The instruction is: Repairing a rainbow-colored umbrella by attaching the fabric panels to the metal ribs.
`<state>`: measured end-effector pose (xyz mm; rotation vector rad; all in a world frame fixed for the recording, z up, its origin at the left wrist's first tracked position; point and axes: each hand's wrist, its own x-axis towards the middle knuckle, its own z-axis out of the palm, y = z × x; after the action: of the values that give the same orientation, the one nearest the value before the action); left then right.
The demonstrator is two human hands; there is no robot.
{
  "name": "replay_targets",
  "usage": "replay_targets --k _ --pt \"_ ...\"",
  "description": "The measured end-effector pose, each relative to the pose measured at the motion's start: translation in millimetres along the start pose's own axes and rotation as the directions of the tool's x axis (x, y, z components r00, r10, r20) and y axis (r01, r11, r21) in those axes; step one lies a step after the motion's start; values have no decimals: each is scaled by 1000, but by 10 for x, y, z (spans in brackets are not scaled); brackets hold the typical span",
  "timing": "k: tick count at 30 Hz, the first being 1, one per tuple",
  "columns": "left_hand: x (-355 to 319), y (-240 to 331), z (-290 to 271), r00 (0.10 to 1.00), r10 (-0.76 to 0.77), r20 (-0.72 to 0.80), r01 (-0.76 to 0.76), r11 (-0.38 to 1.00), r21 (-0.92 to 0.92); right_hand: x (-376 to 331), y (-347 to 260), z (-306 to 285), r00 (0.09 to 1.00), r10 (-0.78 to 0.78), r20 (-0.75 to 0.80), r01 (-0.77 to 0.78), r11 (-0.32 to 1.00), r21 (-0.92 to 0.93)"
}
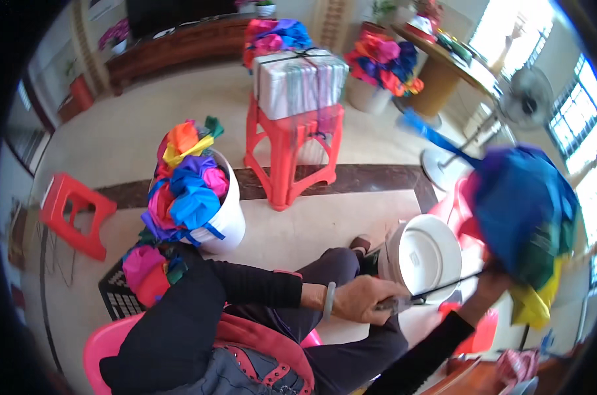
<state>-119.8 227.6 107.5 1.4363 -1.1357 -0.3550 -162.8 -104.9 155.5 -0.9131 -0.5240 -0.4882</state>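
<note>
My left hand (367, 299), with a pale bangle on its wrist, is closed around the greyish end of a thin dark rod (443, 286). The rod runs right, toward a large bundle of rainbow fabric (525, 204), mostly blue with green and yellow below, which looks like an umbrella canopy. My right hand (488, 289) is closed at the bundle's lower left edge, its fingers partly hidden by the cloth. From the bundle's upper left a blue strap (436, 135) sticks out, blurred. Just behind the rod stands a white bucket (413, 253), its inside bottom visible.
A white bucket (231, 227) heaped with colourful cloth stands left, beside a black crate (118, 293) with more. Ahead, a red stool (282, 155) carries a wrapped white package (298, 82). A fan (527, 104) stands right; a small red stool (78, 210) lies far left.
</note>
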Motion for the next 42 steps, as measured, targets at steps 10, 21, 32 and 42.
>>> replay_targets --k 10,21,32,42 --pt "-46 -39 146 982 189 -27 -188 981 44 73 -490 324 962 189 -197 -251 896 -367" --pt "-58 402 272 987 149 63 -125 952 -280 519 -244 591 873 -129 -469 -239 726 -645" --pt "-386 553 227 966 207 153 -170 959 -225 1226 -2045 624 970 -103 -220 -61 774 -631" --pt "-58 846 94 926 277 257 -217 946 -239 681 -674 1429 707 -686 170 5 -236 -972"
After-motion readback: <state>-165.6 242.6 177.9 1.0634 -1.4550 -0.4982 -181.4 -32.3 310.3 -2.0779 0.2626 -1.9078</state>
